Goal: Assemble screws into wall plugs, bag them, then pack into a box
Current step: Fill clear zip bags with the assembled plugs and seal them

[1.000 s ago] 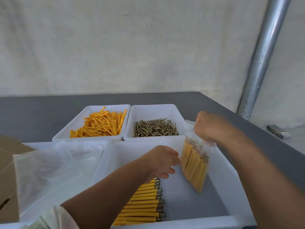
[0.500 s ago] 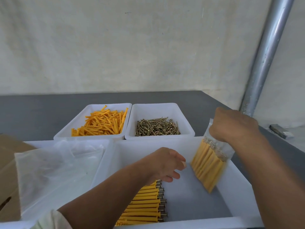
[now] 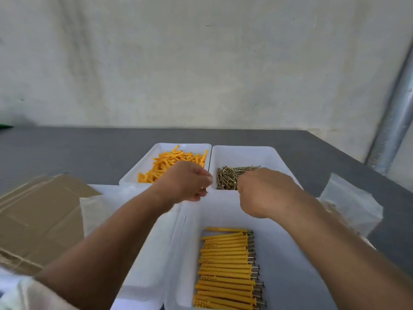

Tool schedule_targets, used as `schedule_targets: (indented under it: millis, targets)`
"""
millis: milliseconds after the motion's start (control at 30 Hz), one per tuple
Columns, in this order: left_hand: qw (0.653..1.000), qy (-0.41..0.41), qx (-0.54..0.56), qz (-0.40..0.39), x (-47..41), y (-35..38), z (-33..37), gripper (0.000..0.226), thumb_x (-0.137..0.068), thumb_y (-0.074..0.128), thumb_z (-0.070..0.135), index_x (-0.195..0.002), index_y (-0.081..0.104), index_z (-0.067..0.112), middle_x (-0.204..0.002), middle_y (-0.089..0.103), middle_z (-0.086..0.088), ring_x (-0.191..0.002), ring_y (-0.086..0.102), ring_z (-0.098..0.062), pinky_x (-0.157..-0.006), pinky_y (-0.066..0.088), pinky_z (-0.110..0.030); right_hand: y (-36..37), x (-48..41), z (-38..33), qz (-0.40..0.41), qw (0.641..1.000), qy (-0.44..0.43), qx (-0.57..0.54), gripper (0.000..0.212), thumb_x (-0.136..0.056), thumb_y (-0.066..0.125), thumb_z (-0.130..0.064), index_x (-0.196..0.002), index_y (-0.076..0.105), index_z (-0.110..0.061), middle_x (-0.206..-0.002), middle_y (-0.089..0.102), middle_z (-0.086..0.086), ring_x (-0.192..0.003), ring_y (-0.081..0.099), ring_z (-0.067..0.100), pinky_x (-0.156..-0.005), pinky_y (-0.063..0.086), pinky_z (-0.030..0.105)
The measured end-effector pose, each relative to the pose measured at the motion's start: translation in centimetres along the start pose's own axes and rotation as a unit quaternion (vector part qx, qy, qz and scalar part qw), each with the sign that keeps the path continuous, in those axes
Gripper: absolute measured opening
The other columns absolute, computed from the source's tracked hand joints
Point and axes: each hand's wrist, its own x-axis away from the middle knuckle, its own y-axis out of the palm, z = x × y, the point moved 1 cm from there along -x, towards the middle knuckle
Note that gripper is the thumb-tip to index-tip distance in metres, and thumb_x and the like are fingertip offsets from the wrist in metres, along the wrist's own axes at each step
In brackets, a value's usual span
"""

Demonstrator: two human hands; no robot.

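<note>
My left hand (image 3: 187,184) hovers with curled fingers over the front edge of the white tray of loose orange wall plugs (image 3: 169,166); I see nothing plainly held in it. My right hand (image 3: 263,191) reaches down onto the pile of screws (image 3: 232,177) in the neighbouring white tray, and its fingertips are hidden behind the hand. In the large white tray (image 3: 290,276) in front of me lies a row of assembled plugs with screws (image 3: 228,267). The filled bag is out of sight.
Clear plastic bags (image 3: 350,204) lie on the grey table at the right. Another white tray holding plastic bags (image 3: 100,209) sits at the left, beside flattened cardboard (image 3: 38,213). A metal pole (image 3: 393,135) stands at the right rear.
My right hand no longer holds the filled bag and has moved left onto the screws. My left hand rose from the front tray toward the plug tray. The camera shifted.
</note>
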Motion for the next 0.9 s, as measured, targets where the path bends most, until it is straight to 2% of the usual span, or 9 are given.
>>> schedule_targets:
  millis: [33,100,167,233,300,400,500,767,900]
  targets:
    - [0.987,0.009,-0.147,0.059,-0.4,-1.6,-0.6,0.012,-0.090,0.061,0.014,-0.094,0.070,0.009,-0.091,0.069,-0.008,-0.084,0.066,-0.020,-0.077,0.055,-0.033,0.4,-0.3,-0.5,-0.013,1.000,-0.011,-0.003,0.019,-0.080,0.046,-0.007,-0.066,0.045,-0.020,-0.070,0.046,-0.004,-0.058,0.040,0.013,-0.049,0.027,0.025]
    - [0.906,-0.020,-0.398,0.144,-0.8,-4.7,-2.2,0.027,-0.088,0.059,0.022,-0.112,0.066,0.012,-0.115,0.062,-0.009,-0.108,0.058,-0.027,-0.090,0.048,-0.036,1.4,-0.9,-1.3,-0.029,0.999,-0.030,-0.003,0.017,-0.083,0.046,-0.010,-0.071,0.048,-0.021,-0.072,0.046,-0.006,-0.063,0.045,0.014,-0.050,0.029,0.025]
    - [0.850,-0.134,-0.487,0.152,-0.5,-7.1,-3.9,0.043,-0.084,0.062,0.031,-0.126,0.055,0.024,-0.130,0.046,-0.007,-0.123,0.044,-0.031,-0.096,0.044,-0.044,2.5,-1.3,-1.6,-0.032,0.998,-0.045,-0.005,0.012,-0.086,0.047,-0.013,-0.079,0.053,-0.021,-0.075,0.048,-0.006,-0.071,0.050,0.016,-0.050,0.029,0.025]
    - [0.826,-0.232,-0.502,0.108,0.0,-8.8,-5.4,0.059,-0.078,0.069,0.039,-0.132,0.049,0.029,-0.136,0.037,-0.005,-0.129,0.037,-0.034,-0.097,0.043,-0.051,3.7,-1.4,-1.4,-0.039,0.998,-0.053,-0.009,0.012,-0.088,0.048,-0.015,-0.081,0.057,-0.020,-0.077,0.051,-0.006,-0.072,0.051,0.016,-0.050,0.031,0.024]
    - [0.810,-0.264,-0.519,0.070,0.0,-9.8,-6.8,0.068,-0.070,0.077,0.038,-0.132,0.050,0.027,-0.133,0.041,-0.006,-0.125,0.044,-0.034,-0.096,0.047,-0.050,4.8,-1.5,-1.3,-0.061,0.997,-0.055,-0.014,0.016,-0.092,0.049,-0.020,-0.095,0.064,-0.020,-0.092,0.059,-0.005,-0.085,0.057,0.017,-0.059,0.038,0.025]
    - [0.801,-0.239,-0.546,0.050,-0.3,-10.1,-8.0,0.054,-0.071,0.078,0.026,-0.122,0.060,0.021,-0.122,0.057,-0.006,-0.114,0.057,-0.027,-0.087,0.051,-0.036,5.8,-1.6,-1.2,-0.097,0.993,-0.063,-0.019,0.022,-0.094,0.049,-0.026,-0.108,0.065,-0.022,-0.108,0.062,-0.003,-0.098,0.059,0.017,-0.069,0.043,0.028]
    - [0.795,-0.199,-0.568,0.074,-0.7,-9.8,-8.4,0.034,-0.082,0.061,0.013,-0.116,0.060,0.015,-0.119,0.060,-0.006,-0.113,0.057,-0.026,-0.080,0.045,-0.030,6.1,-1.6,-1.3,-0.101,0.992,-0.072,-0.018,0.022,-0.094,0.049,-0.026,-0.108,0.065,-0.021,-0.109,0.063,-0.002,-0.098,0.060,0.018,-0.072,0.048,0.029]
    - [0.775,-0.261,-0.573,0.053,-1.2,-9.3,-9.3,0.038,-0.074,0.068,0.009,-0.112,0.065,0.013,-0.109,0.060,-0.003,-0.111,0.060,-0.028,-0.094,0.050,-0.039,6.5,-1.5,-0.9,-0.117,0.990,-0.076,-0.014,0.025,-0.096,0.047,-0.027,-0.112,0.065,-0.019,-0.114,0.063,0.000,-0.101,0.059,0.019,-0.076,0.049,0.031]
    - [0.770,-0.250,-0.582,0.076,-1.2,-9.3,-9.2,0.033,-0.080,0.062,0.011,-0.111,0.062,0.019,-0.107,0.059,-0.001,-0.112,0.057,-0.026,-0.091,0.047,-0.039,6.5,-1.6,-0.8,-0.122,0.990,-0.075,-0.017,0.026,-0.096,0.047,-0.029,-0.113,0.065,-0.019,-0.114,0.063,0.000,-0.102,0.059,0.018,-0.078,0.050,0.032]
